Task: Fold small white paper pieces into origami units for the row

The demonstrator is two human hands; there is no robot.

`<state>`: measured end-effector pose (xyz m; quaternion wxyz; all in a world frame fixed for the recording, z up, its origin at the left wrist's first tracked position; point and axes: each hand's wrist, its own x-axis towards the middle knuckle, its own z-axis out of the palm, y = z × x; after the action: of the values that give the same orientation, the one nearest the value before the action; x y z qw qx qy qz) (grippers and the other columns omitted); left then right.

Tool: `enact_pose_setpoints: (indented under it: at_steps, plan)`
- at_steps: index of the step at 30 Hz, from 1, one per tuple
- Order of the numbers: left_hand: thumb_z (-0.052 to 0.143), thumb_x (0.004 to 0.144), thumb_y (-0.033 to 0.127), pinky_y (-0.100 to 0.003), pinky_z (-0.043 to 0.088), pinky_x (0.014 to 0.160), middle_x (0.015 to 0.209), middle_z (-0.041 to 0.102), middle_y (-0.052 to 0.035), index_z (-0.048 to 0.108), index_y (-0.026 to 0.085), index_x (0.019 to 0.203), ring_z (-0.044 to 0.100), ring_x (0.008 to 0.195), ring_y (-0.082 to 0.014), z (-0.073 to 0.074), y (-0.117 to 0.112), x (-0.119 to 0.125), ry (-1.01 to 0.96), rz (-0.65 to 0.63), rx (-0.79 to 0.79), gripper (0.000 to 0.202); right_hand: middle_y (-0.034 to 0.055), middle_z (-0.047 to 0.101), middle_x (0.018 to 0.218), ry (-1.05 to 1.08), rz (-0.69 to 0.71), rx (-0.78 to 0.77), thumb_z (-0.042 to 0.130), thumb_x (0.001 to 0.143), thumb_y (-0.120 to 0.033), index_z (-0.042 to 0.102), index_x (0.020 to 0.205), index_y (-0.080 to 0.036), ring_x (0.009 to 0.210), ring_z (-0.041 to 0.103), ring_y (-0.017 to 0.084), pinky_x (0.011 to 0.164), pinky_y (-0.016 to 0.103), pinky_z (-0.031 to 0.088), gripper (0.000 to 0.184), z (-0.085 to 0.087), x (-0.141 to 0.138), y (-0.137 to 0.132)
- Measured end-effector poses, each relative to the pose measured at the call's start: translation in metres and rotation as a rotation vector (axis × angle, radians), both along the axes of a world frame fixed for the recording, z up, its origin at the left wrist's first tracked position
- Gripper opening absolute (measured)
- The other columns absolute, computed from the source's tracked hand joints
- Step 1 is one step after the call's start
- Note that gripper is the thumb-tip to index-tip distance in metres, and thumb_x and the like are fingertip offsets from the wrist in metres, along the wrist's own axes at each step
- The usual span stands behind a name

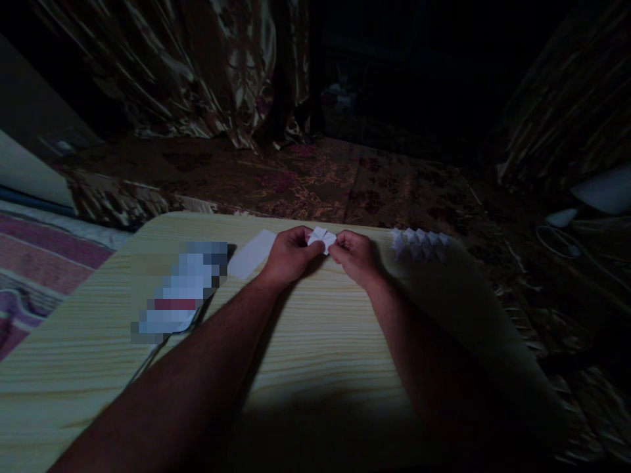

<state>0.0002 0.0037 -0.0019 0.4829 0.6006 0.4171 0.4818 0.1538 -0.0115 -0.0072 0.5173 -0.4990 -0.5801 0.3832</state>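
A folded white paper (317, 234) sits near the middle of the table's far edge, pinched between two bare hands; I can't tell if it touches the wood. The left hand (288, 256) grips one side, thumb on top, and the right hand (355, 255) nips the other, fingers curled narrow. Toward the table's (320, 348) far left corner lies a white sheet (254, 254); near its far right corner, small folded pieces (419, 244) stand in rows.

Ahead of me, a patterned curtain (236, 72) and floral cloth (296, 180); to my left, striped bedding (37, 246) and a pixelated object (182, 286).
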Motion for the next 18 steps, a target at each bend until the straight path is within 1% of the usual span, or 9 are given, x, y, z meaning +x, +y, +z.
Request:
enact_pose_setpoints:
  at_steps: [3, 6, 10, 12, 15, 18]
  plan:
    - [0.073, 0.067, 0.031, -0.022, 0.043, 0.06, 0.078, 0.066, -0.002, 0.062, 0.015, 0.086, 0.056, 0.063, -0.011, -0.0021, 0.0013, 0.0007, -0.072, 0.017, -0.008, 0.028, -0.0052, 0.051, 0.054, 0.0, 0.015, -0.01, 0.058, 0.065, -0.023, 0.052, 0.062, -0.018, 0.051, 0.043, 0.009, 0.049, 0.022, 0.031, 0.008, 0.0009, -0.0005, -0.0011]
    - [0.073, 0.067, 0.032, -0.022, 0.042, 0.059, 0.076, 0.065, -0.001, 0.062, 0.015, 0.091, 0.055, 0.062, -0.0106, -0.0009, 0.0008, 0.001, -0.113, 0.012, -0.027, 0.031, -0.005, 0.052, 0.057, 0.005, 0.031, -0.007, 0.058, 0.064, -0.021, 0.054, 0.064, -0.018, 0.052, 0.043, 0.008, 0.049, 0.022, 0.03, 0.006, 0.0021, -0.0009, -0.0021]
    - [0.073, 0.066, 0.032, -0.023, 0.043, 0.064, 0.078, 0.066, -0.0022, 0.063, 0.015, 0.094, 0.057, 0.066, -0.0117, 0.0037, -0.0017, 0.001, -0.12, -0.011, -0.027, 0.035, -0.0058, 0.049, 0.054, 0.019, -0.008, -0.034, 0.06, 0.064, -0.024, 0.053, 0.062, -0.018, 0.05, 0.04, 0.008, 0.049, 0.022, 0.029, 0.01, 0.0052, -0.0001, -0.0028]
    - [0.074, 0.064, 0.032, -0.023, 0.042, 0.063, 0.077, 0.065, -0.0022, 0.063, 0.014, 0.087, 0.056, 0.065, -0.0116, 0.0048, -0.0028, 0.001, -0.081, -0.059, -0.025, 0.03, -0.0061, 0.048, 0.052, 0.039, -0.034, -0.043, 0.061, 0.064, -0.025, 0.053, 0.06, -0.018, 0.049, 0.039, 0.008, 0.048, 0.022, 0.029, 0.012, 0.0065, 0.0008, -0.003]
    - [0.074, 0.065, 0.035, -0.021, 0.038, 0.056, 0.069, 0.061, -0.0004, 0.06, 0.014, 0.072, 0.05, 0.059, -0.0097, 0.0035, -0.0036, 0.0009, 0.012, -0.106, -0.016, 0.026, -0.0058, 0.048, 0.052, 0.056, -0.047, -0.043, 0.062, 0.065, -0.026, 0.054, 0.061, -0.018, 0.049, 0.04, 0.008, 0.048, 0.022, 0.029, 0.013, 0.0071, 0.0022, -0.0031]
    - [0.071, 0.069, 0.038, -0.021, 0.034, 0.052, 0.065, 0.059, 0.0002, 0.059, 0.014, 0.068, 0.046, 0.054, -0.0086, 0.0009, -0.0032, 0.0005, 0.059, -0.102, -0.002, 0.027, -0.0056, 0.048, 0.051, 0.047, -0.04, -0.037, 0.062, 0.065, -0.026, 0.055, 0.06, -0.018, 0.05, 0.041, 0.008, 0.048, 0.023, 0.03, 0.012, 0.0069, 0.0027, -0.003]
